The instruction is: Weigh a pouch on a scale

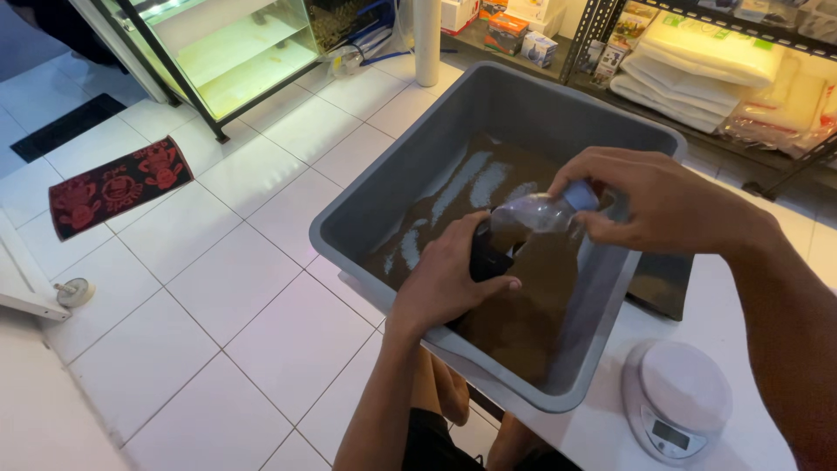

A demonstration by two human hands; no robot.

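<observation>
Clear plastic bottle (534, 215) lies sideways, long axis 3 to 9 o'clock. Right hand (663, 202) grips blue-capped end; left hand (449, 281) clutches dark scoop (486, 255) at mouth, over grey plastic tub (418, 157) of brown grains.

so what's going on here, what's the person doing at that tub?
A person works over a grey plastic tub that holds brown granular stuff, set on a white table. The right hand grips a small clear bottle tilted on its side; the left hand holds a dark object at the bottle's mouth. A white kitchen scale sits beside the tub, unused.
</observation>
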